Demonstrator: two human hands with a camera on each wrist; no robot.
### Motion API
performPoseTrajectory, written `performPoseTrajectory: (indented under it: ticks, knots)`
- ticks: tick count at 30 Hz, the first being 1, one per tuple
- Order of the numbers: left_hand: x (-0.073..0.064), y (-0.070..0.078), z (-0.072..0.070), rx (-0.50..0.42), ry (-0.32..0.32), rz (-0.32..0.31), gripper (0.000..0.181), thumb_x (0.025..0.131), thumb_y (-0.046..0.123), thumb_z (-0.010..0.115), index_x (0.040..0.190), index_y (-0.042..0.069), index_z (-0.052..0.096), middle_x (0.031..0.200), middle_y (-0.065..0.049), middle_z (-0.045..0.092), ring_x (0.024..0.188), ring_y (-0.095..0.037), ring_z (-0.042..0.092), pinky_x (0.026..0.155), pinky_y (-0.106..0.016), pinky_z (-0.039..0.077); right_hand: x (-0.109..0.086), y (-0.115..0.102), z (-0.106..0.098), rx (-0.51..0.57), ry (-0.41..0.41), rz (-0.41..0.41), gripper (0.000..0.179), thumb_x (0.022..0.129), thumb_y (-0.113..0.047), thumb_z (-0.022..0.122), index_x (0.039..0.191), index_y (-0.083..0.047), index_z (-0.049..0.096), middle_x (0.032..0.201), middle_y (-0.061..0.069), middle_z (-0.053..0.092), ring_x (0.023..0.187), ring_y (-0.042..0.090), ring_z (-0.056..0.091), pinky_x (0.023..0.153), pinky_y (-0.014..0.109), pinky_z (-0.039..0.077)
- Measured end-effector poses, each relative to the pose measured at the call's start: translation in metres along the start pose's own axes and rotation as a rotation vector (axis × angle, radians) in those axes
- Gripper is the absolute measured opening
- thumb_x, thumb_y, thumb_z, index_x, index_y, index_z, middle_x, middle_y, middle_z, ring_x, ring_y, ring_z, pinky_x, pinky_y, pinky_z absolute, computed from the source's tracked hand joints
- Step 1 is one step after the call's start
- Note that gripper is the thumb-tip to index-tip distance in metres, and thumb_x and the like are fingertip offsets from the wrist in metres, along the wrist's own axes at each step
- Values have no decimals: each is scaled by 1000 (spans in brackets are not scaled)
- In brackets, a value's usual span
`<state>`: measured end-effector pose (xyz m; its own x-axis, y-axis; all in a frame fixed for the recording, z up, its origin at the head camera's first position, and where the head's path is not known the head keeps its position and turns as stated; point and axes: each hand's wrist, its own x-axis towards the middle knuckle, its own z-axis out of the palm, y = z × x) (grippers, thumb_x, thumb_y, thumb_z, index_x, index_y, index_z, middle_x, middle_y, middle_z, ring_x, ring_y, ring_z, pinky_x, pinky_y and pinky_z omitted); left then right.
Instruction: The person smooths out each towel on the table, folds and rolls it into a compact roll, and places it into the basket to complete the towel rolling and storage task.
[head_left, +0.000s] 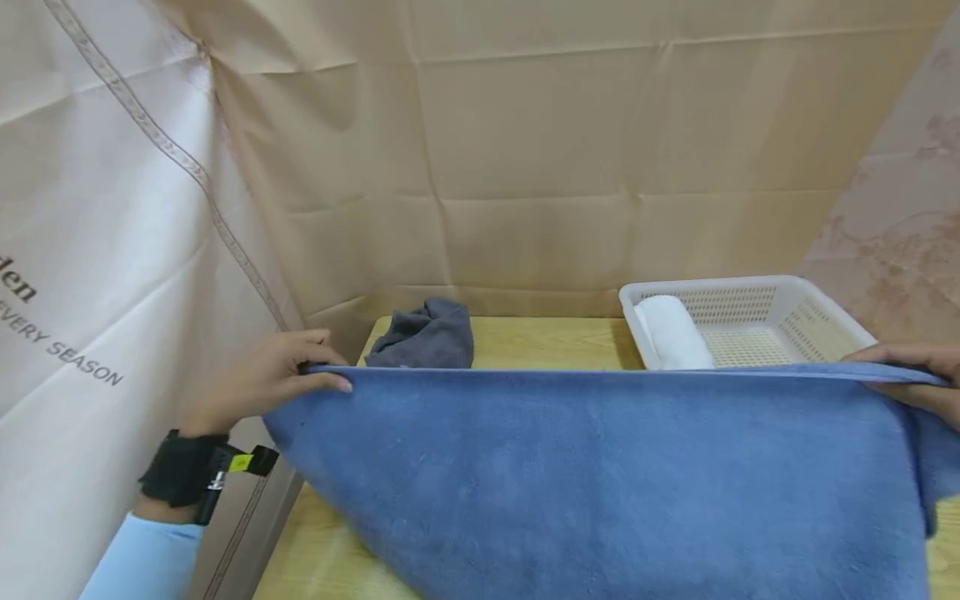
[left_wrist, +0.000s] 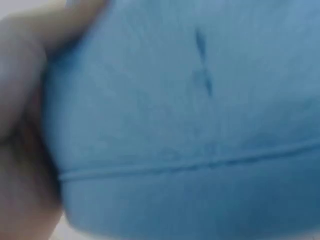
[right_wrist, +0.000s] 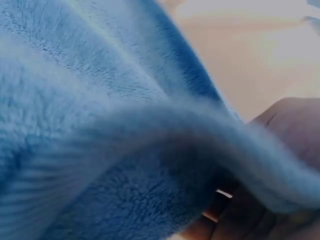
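Note:
A large blue towel (head_left: 600,475) is stretched wide between two hands, its top edge taut and nearly level in the head view. My left hand (head_left: 281,375) pinches the towel's upper left corner between thumb and fingers. At the far right, my right hand (head_left: 918,375) grips the other end of that edge, partly cut off by the frame. In the left wrist view the towel (left_wrist: 190,115) fills most of the picture and shows a stitched hem. Soft pile and a curved fold of the towel (right_wrist: 125,150) show in the right wrist view, beside the right hand (right_wrist: 290,130).
Behind the towel stands a wooden table (head_left: 547,337). A crumpled dark grey cloth (head_left: 427,333) lies at its back left. A white plastic basket (head_left: 813,312) holding a rolled white towel (head_left: 671,329) sits at the back right. Hanging beige fabric (head_left: 525,167) closes off the back.

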<state>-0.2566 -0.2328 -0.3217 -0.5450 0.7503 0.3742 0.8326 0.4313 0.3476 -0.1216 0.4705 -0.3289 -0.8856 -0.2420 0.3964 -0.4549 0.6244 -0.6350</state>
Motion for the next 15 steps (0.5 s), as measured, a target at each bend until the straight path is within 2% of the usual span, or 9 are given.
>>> performPoseTrajectory:
  ticks: [1,3,5,6,7,9,11,12,15]
  knots:
    - [4,-7,10,79,25,-9,22,84,9,85,99,24,81,79,13,41,66,-3,39,58,-22,37,2,3,9,-97,25,88,35,93,19,59,109,-6,75,107,-4,74,95,9,70,74,19,53]
    - [9,-20,31,199,67,-17,20,82,7,86,99,15,82,80,10,39,67,-4,38,59,-22,38,9,10,23,-240,-62,218,34,91,21,58,118,5,71,117,18,71,104,33,69,73,32,57]
    - [10,-30,48,262,99,-40,21,82,1,85,102,6,81,81,5,37,71,-6,38,61,-24,40,13,19,37,-316,-117,265,33,94,15,60,125,7,68,126,35,62,113,53,60,74,42,57]
    - [10,-33,55,282,111,-60,21,82,-1,84,103,3,80,82,3,38,72,-8,38,62,-26,41,12,23,43,-323,-134,281,32,96,11,60,127,6,67,128,40,58,115,52,60,74,42,57]
    - [8,-36,61,289,117,-81,22,83,-3,83,104,1,80,84,2,38,74,-9,39,64,-27,41,10,29,48,-313,-136,268,33,97,11,60,128,5,67,127,38,60,115,41,64,74,37,57]
    - [3,-40,69,296,121,-111,22,84,-8,80,104,-2,79,86,1,41,77,-12,40,66,-29,42,1,39,56,-322,-117,202,38,95,10,63,130,-4,71,117,29,69,91,16,70,62,25,50]
    - [-4,-41,72,292,110,-128,21,82,-9,81,102,-1,79,86,0,45,78,-14,40,68,-31,40,-10,47,60,-313,-130,137,40,93,13,64,128,-4,72,115,19,72,73,-3,56,56,21,43]
    - [-8,-41,73,288,108,-116,22,80,-10,82,100,0,80,86,1,48,79,-14,40,69,-32,40,-17,50,60,-316,-148,103,42,90,15,66,126,-5,73,113,9,74,71,-10,50,56,18,43]
    - [-26,-37,69,206,44,-61,26,75,-9,86,96,4,82,85,4,54,80,-13,43,71,-31,40,-41,59,60,-270,-230,-57,52,84,21,67,128,-6,72,120,-4,73,81,-11,58,64,14,48]
